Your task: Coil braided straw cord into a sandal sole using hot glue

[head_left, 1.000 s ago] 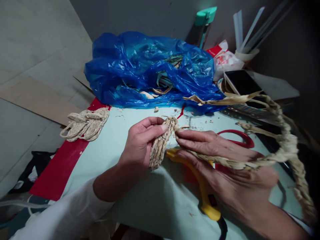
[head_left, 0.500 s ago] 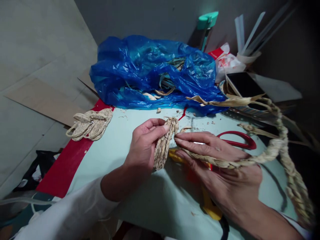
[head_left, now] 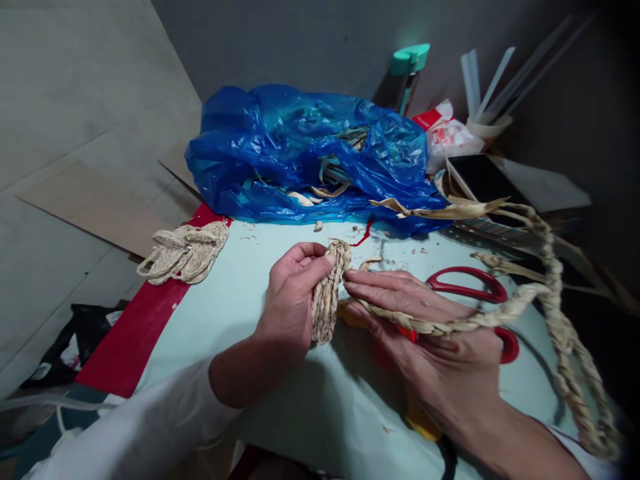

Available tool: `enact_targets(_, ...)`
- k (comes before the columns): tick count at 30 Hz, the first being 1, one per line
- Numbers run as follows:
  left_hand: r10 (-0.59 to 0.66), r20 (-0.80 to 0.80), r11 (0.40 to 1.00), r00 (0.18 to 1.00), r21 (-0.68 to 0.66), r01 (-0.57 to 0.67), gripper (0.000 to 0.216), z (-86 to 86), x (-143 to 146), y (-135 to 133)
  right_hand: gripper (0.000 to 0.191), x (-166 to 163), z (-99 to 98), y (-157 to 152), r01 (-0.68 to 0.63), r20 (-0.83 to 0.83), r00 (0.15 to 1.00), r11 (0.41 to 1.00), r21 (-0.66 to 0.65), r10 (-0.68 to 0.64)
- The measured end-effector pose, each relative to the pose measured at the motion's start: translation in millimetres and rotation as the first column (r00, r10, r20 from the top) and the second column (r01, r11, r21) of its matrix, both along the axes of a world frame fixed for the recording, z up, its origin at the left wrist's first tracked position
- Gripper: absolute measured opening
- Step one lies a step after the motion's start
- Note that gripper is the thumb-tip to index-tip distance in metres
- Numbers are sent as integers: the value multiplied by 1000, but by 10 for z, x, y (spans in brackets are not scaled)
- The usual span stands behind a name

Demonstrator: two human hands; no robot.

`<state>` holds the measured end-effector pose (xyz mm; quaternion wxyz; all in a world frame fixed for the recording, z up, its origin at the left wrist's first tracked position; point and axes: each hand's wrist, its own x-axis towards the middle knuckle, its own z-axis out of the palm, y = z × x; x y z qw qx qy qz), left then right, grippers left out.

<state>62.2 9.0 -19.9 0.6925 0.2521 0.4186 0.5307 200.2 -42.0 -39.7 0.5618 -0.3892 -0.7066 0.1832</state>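
Observation:
My left hand (head_left: pixel 290 293) is closed round a flat coil of braided straw cord (head_left: pixel 327 300), thumb pressed on its upper front. From the coil the loose length of the braid (head_left: pixel 515 307) runs right, across my right hand (head_left: pixel 425 320), then loops up and hangs down at the far right. The right hand's fingers are pressed together on the braid close to the coil's right side; its palm is partly hidden. Red-handled scissors (head_left: pixel 470 283) lie behind the right hand. Beneath it sits a yellow and black tool (head_left: pixel 420 417), mostly covered.
A blue plastic bag (head_left: pixel 300 147) with dry strips lies along the table's back. Another bundle of braided cord (head_left: pixel 187 250) rests on the red strip (head_left: pixel 130 333) at left. A dark-screened tablet or phone (head_left: pixel 485 180) and a cup of clear sticks (head_left: pixel 490 123) are at the back right.
Both hands keep nearly the same hold on the coil and braid. The whole view has shifted slightly, and more of the scissors' red handle now shows beside the right hand.

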Motion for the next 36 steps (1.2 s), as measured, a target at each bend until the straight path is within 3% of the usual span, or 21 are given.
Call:
enact_targets(27, 47, -24, 998, 999, 37, -46, 16, -41, 15, -34, 37, -38, 18, -2, -8, 118, 993, 998, 54, 2)
enact_targets(36, 32, -20, 999, 999, 29, -31, 15, -70, -3, -43, 41, -43, -23, 1, -27, 90, 996, 999, 33, 24)
